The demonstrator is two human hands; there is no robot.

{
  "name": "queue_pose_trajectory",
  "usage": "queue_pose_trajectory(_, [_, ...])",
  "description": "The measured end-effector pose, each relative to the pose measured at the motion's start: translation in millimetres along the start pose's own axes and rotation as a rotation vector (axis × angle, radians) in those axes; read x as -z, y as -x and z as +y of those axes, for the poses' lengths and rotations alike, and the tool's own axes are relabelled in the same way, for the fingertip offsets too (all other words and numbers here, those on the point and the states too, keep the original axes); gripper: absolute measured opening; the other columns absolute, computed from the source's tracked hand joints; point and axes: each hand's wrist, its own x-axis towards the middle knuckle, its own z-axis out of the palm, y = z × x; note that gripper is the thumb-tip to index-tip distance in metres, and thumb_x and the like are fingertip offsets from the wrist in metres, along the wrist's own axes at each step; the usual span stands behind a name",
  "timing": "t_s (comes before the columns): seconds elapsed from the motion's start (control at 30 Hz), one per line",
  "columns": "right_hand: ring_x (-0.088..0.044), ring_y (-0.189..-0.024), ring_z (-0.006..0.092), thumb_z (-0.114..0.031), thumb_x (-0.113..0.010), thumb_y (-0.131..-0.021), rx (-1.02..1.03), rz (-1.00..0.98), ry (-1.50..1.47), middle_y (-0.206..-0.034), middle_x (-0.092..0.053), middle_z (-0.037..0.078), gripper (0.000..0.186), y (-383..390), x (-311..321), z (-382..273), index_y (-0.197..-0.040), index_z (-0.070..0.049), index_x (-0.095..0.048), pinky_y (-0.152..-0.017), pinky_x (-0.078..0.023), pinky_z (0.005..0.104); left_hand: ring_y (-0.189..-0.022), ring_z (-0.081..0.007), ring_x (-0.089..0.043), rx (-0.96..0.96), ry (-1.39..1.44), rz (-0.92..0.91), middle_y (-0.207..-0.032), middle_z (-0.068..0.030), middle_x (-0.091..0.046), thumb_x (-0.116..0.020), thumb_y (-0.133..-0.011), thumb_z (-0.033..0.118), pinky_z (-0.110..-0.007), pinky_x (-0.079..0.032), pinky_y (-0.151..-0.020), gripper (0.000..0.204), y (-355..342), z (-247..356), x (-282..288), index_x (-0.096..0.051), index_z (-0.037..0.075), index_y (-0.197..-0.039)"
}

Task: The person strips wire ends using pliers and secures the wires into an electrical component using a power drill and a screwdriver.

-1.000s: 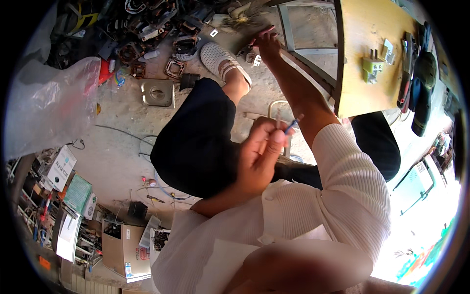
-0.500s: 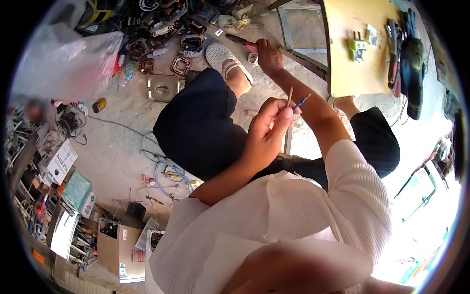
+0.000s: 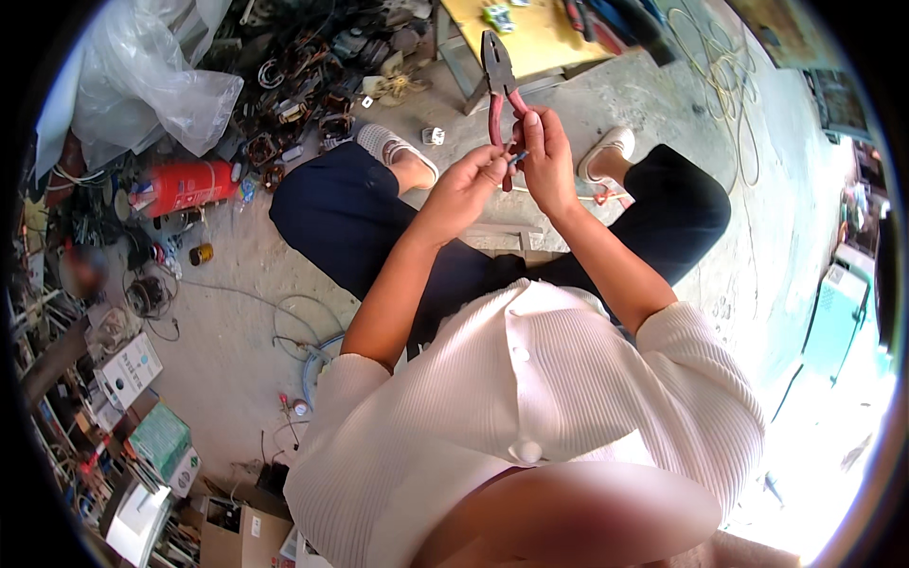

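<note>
My right hand [image 3: 547,161] is closed around one red handle of a pair of combination pliers [image 3: 499,68], whose dark jaws point away from me. The pliers' two handles stand apart. Beside it, nearly touching, my left hand [image 3: 466,189] pinches the ends of thin wires between thumb and fingers. A blue wire [image 3: 518,158] shows between the two hands, close to the handles. The other wire is mostly hidden by the fingers. Both hands are over the gap between my knees.
A yellow-topped table [image 3: 559,43] stands ahead, with tools on it. Metal motor parts [image 3: 294,104] are heaped at the far left, near a red cylinder [image 3: 194,185] and a plastic bag [image 3: 151,76]. Boxes [image 3: 128,369] line the left; coiled cable [image 3: 724,85] lies at the far right.
My right hand has come back from beside the table leg, bringing the pliers next to my left hand. My left hand has kept its pinch on the wires. The view has shifted.
</note>
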Motion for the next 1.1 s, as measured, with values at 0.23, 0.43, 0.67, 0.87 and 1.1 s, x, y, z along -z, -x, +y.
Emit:
queue_pose_trajectory(0.23, [-0.037, -0.055, 0.0041, -0.028, -0.045, -0.101, -0.262, -0.145, -0.304, -0.075, -0.047, -0.003, 0.023, 24, 78, -10, -0.103, -0.006, -0.052, -0.044, -0.029, 0.0205, -0.075, -0.0065, -0.047, -0.027, -0.071, -0.045, -0.086, 0.0011, -0.048, -0.039, -0.103, 0.027, -0.022, -0.042, -0.068, 0.023, 3, 2, -47, -0.049, 0.007, -0.097])
queue_pose_trajectory(0.43, [-0.028, -0.045, 0.0024, -0.029, -0.048, -0.1, -0.277, -0.337, -0.532, -0.062, -0.04, -0.007, 0.024, 40, 114, -39, -0.107, -0.007, -0.054, -0.042, -0.025, 0.02, -0.063, -0.0042, -0.042, -0.118, -0.194, -0.029, -0.081, 0.0028, -0.048, -0.039, -0.103, 0.027, -0.018, -0.037, -0.057, 0.024, 6, 15, -87, -0.052, 0.007, -0.098])
queue_pose_trajectory(0.67, [-0.026, -0.039, 0.0026, -0.027, -0.038, -0.103, -0.559, -0.928, -1.194, -0.052, -0.037, -0.008, 0.032, 41, 131, -19, -0.128, -0.008, -0.045, -0.042, -0.03, 0.0185, -0.077, -0.0015, -0.048, -0.247, -0.29, 0.233, -0.098, 0.0036, -0.061, -0.052, -0.099, 0.026, -0.016, -0.038, -0.063, 0.023, 14, 24, -112, -0.061, 0.006, -0.104])
queue_pose_trajectory(0.87, [-0.054, -0.082, 0.0096, -0.024, -0.048, -0.098, -0.312, -0.552, -0.4, -0.102, -0.055, 0.003, 0.041, 51, 144, -52, -0.134, -0.004, -0.048, -0.064, -0.054, 0.022, -0.071, -0.0049, -0.052, -0.115, -0.112, 0.374, -0.084, 0.0011, -0.059, -0.063, -0.092, 0.026, -0.019, -0.045, -0.062, 0.025, 13, 47, -115, -0.064, 0.003, -0.102])
queue_pose_trajectory(1.1, [-0.06, -0.099, 0.0159, -0.021, -0.047, -0.099, -0.214, -0.533, -0.25, -0.124, -0.055, 0.011, 0.038, 67, 147, -42, -0.131, 0.001, -0.047, -0.076, -0.053, 0.0254, -0.065, -0.0053, -0.051, -0.163, -0.028, 0.434, -0.078, 0.0016, -0.057, -0.07, -0.087, 0.022, -0.018, -0.043, -0.057, 0.022, -5, 46, -116, -0.065, 0.004, -0.099])
